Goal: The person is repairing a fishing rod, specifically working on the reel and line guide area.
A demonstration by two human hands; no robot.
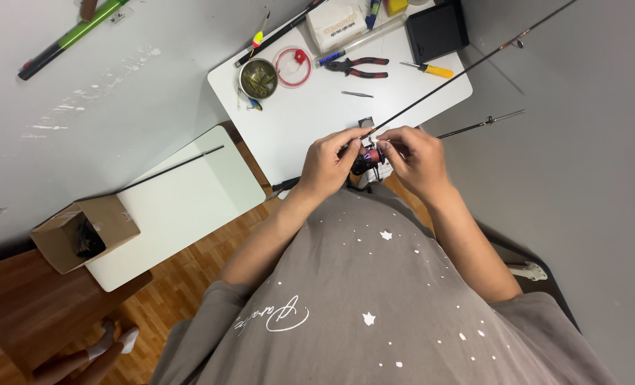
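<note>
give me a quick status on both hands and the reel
Left hand and right hand both pinching at the fishing reel, held over the white table edge. Rod runs up from it. Nothing in the way.

1. Pliers (pixel 357 67), red and black handles, lie near the worktop's (pixel 296 128) far edge.
2. A yellow-handled screwdriver (pixel 426 69) lies just right of them.
3. A black box (pixel 436 31) sits at the far right corner.
4. A round tin (pixel 258 78) and a clear round case (pixel 293 66) sit side by side near the left edge.
5. A white packet (pixel 337 26) lies at the far edge.
6. An open carton (pixel 86 232) stands on the left corner of a second white worktop (pixel 182 207).
7. A green tube (pixel 71 37) lies on the grey floor.
</note>
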